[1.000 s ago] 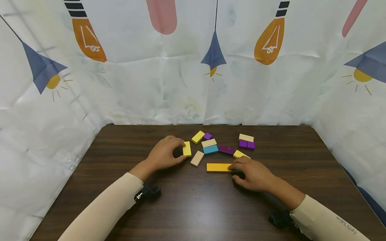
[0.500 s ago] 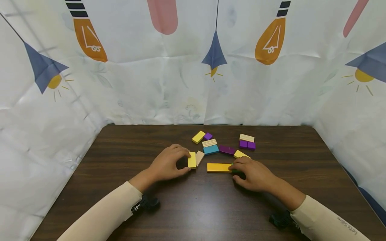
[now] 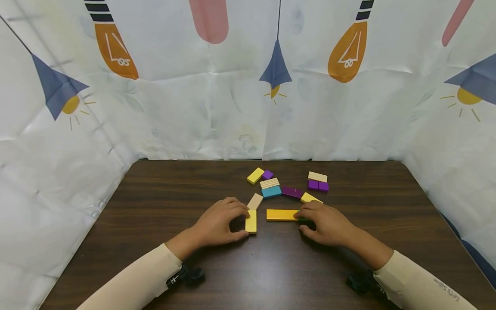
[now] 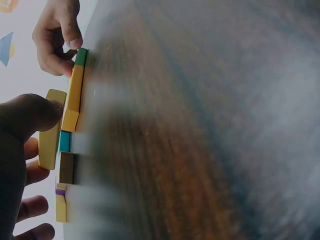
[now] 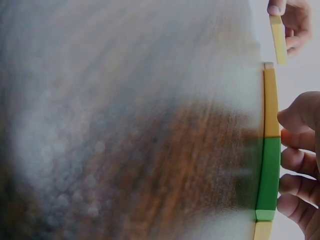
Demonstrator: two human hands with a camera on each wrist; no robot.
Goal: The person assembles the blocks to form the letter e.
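My left hand [image 3: 222, 221] pinches a yellow wooden block [image 3: 251, 222] between thumb and fingers. The left wrist view shows this yellow block [image 4: 52, 131] raised off the table, its long side toward the camera. At the right, my right hand [image 3: 327, 224] hovers low with loosely bent fingers over a flat orange block [image 3: 280, 215] and a green block [image 3: 304, 220], laid end to end. Its index fingertip seems to touch where they join. In the right wrist view the thumb and fingers lie along the tops of the orange block [image 5: 270, 102] and green block [image 5: 269, 172].
Behind the hands lie a plain wood block [image 3: 255, 201], a blue block [image 3: 271, 192], a dark purple block [image 3: 292, 192] and yellow blocks [image 3: 310, 197] [image 3: 255, 175]. Small purple blocks [image 3: 318, 186] sit by a striped block [image 3: 317, 176]. A printed curtain [image 3: 209, 112] hangs behind the dark table [image 3: 248, 275].
My left hand has carried the yellow block toward me and slightly right, past the plain wood block to a place left of the orange block. The right hand stays where it was.
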